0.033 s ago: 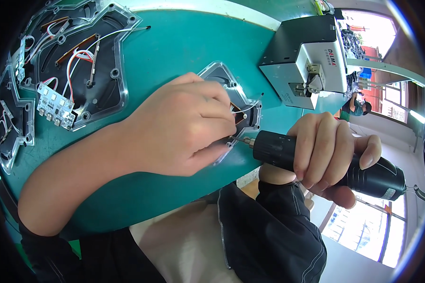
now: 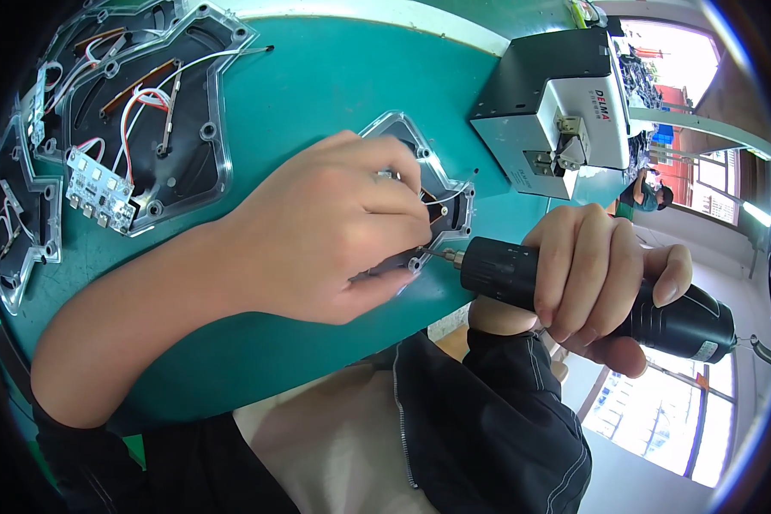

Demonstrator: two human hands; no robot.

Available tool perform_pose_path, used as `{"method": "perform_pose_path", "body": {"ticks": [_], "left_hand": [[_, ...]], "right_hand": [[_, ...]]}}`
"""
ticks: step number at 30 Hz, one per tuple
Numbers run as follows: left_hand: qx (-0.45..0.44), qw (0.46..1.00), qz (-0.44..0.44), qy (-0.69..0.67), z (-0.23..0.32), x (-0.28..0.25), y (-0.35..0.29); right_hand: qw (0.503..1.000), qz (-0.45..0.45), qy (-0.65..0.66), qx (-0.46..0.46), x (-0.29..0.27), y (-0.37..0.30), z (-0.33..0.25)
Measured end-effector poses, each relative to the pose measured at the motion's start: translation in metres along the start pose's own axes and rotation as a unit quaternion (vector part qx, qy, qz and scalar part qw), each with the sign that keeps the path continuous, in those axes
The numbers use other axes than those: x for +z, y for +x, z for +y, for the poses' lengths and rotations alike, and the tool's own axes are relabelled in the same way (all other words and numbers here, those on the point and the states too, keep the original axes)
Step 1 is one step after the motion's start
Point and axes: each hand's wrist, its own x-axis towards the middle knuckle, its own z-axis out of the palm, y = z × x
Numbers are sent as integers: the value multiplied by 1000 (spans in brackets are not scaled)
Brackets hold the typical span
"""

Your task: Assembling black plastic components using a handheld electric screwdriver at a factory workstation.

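Observation:
My left hand [image 2: 343, 227] is curled over a black plastic housing with a clear rim [image 2: 456, 210] on the bench; its palm and fingers cover most of that part. A thin white wire and a brownish strip show beyond my knuckles. My right hand [image 2: 595, 283] wraps round a black electric screwdriver [image 2: 499, 272], held nearly level. Its bit [image 2: 437, 252] points left and reaches the housing's near edge, right beside my left fingertips, by a round screw post [image 2: 415, 265]. Whether a screw sits at the bit's tip is too small to tell.
Similar housings [image 2: 223, 171] with white and red wires and a white circuit board [image 2: 98, 190] lie at the left of the green bench [image 2: 334, 77]. A grey-and-black machine box [image 2: 531, 94] stands at the back right. A person [image 2: 651, 193] is far off at the right.
The fingers of my left hand have shifted slightly, with a little more of the housing showing between thumb and forefinger. The screwdriver has moved very slightly to the right.

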Motion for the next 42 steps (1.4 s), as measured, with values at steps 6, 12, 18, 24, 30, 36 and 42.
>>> {"method": "perform_pose_path", "body": {"ticks": [6, 12, 18, 24, 30, 36, 42], "left_hand": [[1, 1000, 24, 8, -5, 5, -1], [-2, 999, -14, 47, -6, 4, -3], [-4, 999, -7, 38, -7, 7, -5], [-7, 999, -9, 38, -7, 9, -7], [-6, 999, -13, 37, -8, 9, -7], [-3, 999, -12, 35, -7, 9, -7], [-6, 999, -17, 34, -7, 10, -7]], "right_hand": [[998, 4, -34, 45, 3, -1, 4], [997, -19, -39, 68, 3, -1, 9], [996, -29, -29, 78, 2, -2, 11], [996, -34, -32, 83, 2, -3, 15], [995, -29, -43, 86, 3, -4, 15], [995, -24, -58, 83, 2, -4, 14], [995, -15, -68, 77, 4, -7, 15]]}}
